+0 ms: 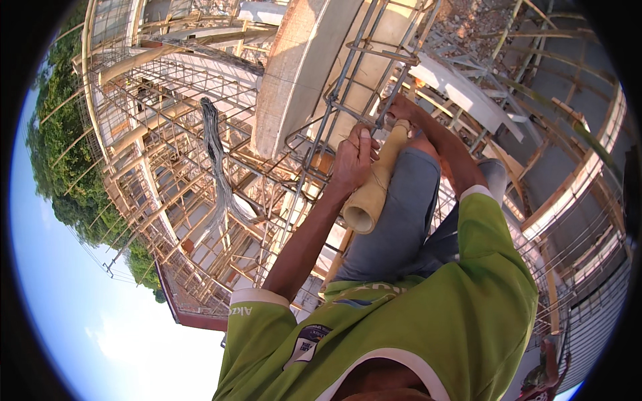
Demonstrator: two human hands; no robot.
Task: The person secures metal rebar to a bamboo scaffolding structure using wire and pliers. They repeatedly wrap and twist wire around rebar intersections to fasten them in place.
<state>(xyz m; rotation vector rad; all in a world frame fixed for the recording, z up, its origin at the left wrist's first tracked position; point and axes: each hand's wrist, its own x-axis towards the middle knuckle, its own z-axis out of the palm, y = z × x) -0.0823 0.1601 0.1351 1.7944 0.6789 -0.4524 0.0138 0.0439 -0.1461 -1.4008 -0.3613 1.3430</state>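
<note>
My left hand (352,158) is closed beside a steel reinforcing cage (332,100), its thumb pressed towards the fingers. What sits in that pinch is too small to make out, though a thin wire-like strand shows just below it. Close by on the right, my right hand (400,109) curls at a bar of the same cage. Its fingertips are partly hidden, and so is anything in them. Under both hands runs a thick bamboo pole (369,197), its hollow cut end pointing back at me, alongside my grey-trousered leg (394,220).
A frayed bundle of thin grey strands (214,144), like tie wire, hangs left of the cage. A concrete-coloured beam or board (284,80) rises just beyond. Bamboo scaffolding (157,194) and rebar grids spread below left. Formwork (568,194) lies right. Another person (545,367) is at lower right.
</note>
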